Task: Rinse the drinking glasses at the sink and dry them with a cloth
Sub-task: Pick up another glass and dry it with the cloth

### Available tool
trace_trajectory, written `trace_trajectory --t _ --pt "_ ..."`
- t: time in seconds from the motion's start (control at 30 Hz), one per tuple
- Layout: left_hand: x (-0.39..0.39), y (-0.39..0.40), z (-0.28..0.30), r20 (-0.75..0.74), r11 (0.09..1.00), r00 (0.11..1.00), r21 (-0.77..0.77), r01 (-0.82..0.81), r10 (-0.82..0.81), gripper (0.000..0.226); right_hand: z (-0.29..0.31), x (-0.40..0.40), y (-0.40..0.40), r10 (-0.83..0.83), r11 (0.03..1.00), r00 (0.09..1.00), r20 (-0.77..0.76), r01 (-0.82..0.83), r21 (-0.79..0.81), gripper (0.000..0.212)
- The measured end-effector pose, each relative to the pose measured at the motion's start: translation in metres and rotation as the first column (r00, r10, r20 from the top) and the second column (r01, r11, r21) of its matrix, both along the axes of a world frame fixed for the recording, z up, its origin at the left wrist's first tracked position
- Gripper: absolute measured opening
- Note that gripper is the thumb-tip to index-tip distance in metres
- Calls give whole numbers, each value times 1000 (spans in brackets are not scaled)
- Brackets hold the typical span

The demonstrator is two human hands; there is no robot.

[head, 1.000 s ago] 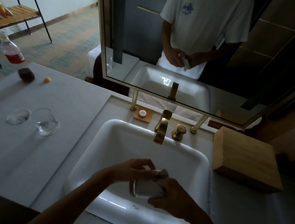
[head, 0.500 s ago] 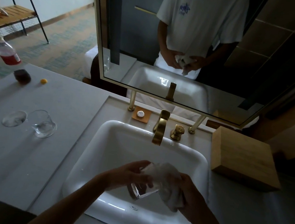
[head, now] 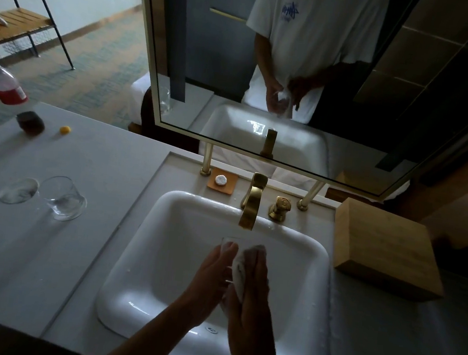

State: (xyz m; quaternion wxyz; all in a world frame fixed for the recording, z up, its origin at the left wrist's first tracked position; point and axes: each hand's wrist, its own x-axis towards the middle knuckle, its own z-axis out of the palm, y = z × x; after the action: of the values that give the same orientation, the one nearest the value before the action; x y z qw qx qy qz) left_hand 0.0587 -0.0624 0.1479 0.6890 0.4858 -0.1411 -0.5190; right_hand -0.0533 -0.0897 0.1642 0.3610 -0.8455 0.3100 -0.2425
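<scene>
Over the white sink my left hand grips a clear drinking glass, whose rim shows just past my fingertips below the faucet. My right hand holds a white cloth pressed against the glass. Most of the glass is hidden between my hands. A second clear glass stands on the grey counter to the left, and next to it lies a round clear glass piece.
A gold faucet and its knob stand behind the sink, with a small orange soap dish. A wooden box sits at the right. A red-liquid bottle, a dark jar and a yellow bit are at far left.
My hands rose and turned over the sink, bringing the glass up under the faucet. The cloth, bunched loosely around the glass before, is now pressed between my hands.
</scene>
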Motion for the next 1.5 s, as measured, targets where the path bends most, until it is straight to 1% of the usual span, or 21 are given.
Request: trace_trajectory --t 0.03,0.1,0.17,0.23,0.3,0.37,0.47,0.53,0.6,0.7,0.8,0.83,0.87,0.93,1.03,1.1,1.17,1.23,1.27,1.43,1.5 --pt "-1 1 1 5 1000 1000 -15 8 -8 43 3 5 3 -34 999 999 29 35 -34 55" --pt "-2 2 0 -20 999 1000 -33 18 -19 38 0 12 2 -133 986 990 48 137 -93 57" --pt "-1 3 1 -26 1000 999 -14 24 -24 36 0 20 -6 -195 976 972 131 178 129 57" --pt "1 3 2 9 999 999 -14 48 -47 37 -3 23 -20 -228 916 959 171 151 373 60" --pt "5 3 2 67 996 994 -12 86 -85 43 -8 24 -35 -298 752 952 77 184 633 63" --pt "11 2 2 99 989 984 -4 148 -147 53 -11 22 -48 -315 655 948 -43 250 713 59" --pt "9 -3 5 0 978 981 72 195 -196 72 -9 19 -52 -265 682 956 -129 280 675 63" --pt "-1 -7 5 -3 980 991 149 132 -133 74 -3 18 -45 -239 719 957 -167 290 632 74" --pt "-6 -10 3 -25 987 999 157 37 -34 73 -4 14 -35 -214 779 969 -127 248 577 82" --pt "0 -10 7 -112 993 992 110 -37 50 75 -9 11 -15 -135 892 991 0 122 436 57" --pt "3 -10 6 -67 989 996 145 -41 51 85 -17 13 2 -161 969 986 -32 164 184 59" --pt "2 -10 5 -52 991 998 133 -29 36 87 -18 14 3 -201 961 979 -24 202 187 60" --pt "1 -9 4 -48 993 999 120 -7 13 82 -14 15 -1 -237 932 971 -15 232 279 61" --pt "0 -6 0 -44 995 998 81 53 -49 65 -7 19 -17 -317 776 949 -3 261 575 60" --pt "5 -1 -1 -44 991 990 -19 134 -135 46 -7 19 -44 -412 533 911 19 224 816 39" --pt "7 -1 1 -21 985 985 -32 168 -169 41 -8 16 -52 -412 522 910 40 199 829 27" --pt "7 -1 1 22 984 984 3 177 -177 52 -6 11 -48 -308 561 952 6 176 809 24" --pt "6 -2 -2 73 989 987 61 136 -140 70 0 17 -43 -326 448 945 -36 188 874 36" --pt "4 -3 -3 79 992 993 89 86 -93 76 2 21 -40 -346 439 937 -55 214 873 49" --pt "12 -3 -4 -37 982 986 103 -158 163 71 0 12 -3 -226 711 967 -118 246 658 82" --pt "14 -2 -3 -28 982 987 106 -156 160 71 -3 11 13 -177 868 982 -66 188 460 79"
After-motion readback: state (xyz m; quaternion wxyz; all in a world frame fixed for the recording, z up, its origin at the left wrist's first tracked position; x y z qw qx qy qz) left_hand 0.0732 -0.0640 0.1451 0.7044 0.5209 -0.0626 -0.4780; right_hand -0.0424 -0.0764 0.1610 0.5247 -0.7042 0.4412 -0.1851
